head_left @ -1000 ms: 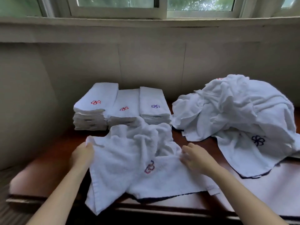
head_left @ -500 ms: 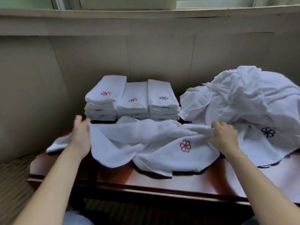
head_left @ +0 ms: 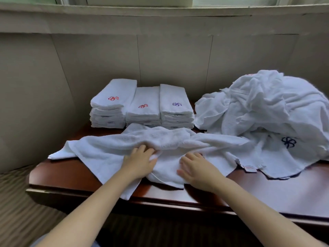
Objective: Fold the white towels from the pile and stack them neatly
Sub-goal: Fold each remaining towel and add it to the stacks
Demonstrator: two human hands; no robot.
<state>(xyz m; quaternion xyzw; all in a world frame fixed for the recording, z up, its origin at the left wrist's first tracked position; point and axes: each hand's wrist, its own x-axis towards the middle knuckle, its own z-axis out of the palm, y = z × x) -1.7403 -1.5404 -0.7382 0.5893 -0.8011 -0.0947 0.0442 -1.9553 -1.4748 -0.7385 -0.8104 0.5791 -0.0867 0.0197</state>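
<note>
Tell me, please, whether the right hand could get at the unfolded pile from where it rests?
Probably yes. The right hand lies flat on the spread towel, and the unfolded pile sits just to its right with nothing between them; the pile's lowest towel even overlaps the spread one.

A single wide-angle camera sat on the person's head, looking forward and down across a dark wooden table (head_left: 71, 177) toward a panelled wall (head_left: 174, 65) and the sill of a window (head_left: 231, 0) at the very top edge. It stood close: both forearms reached up from the bottom corners, and the left hand (head_left: 140, 162) and right hand (head_left: 195, 168) lay near the centre. The lens bent the straight sill and table edge into curves. The floor at lower left looked blurred, perhaps carpet. With only one view, no part of the scene was shared.
</note>
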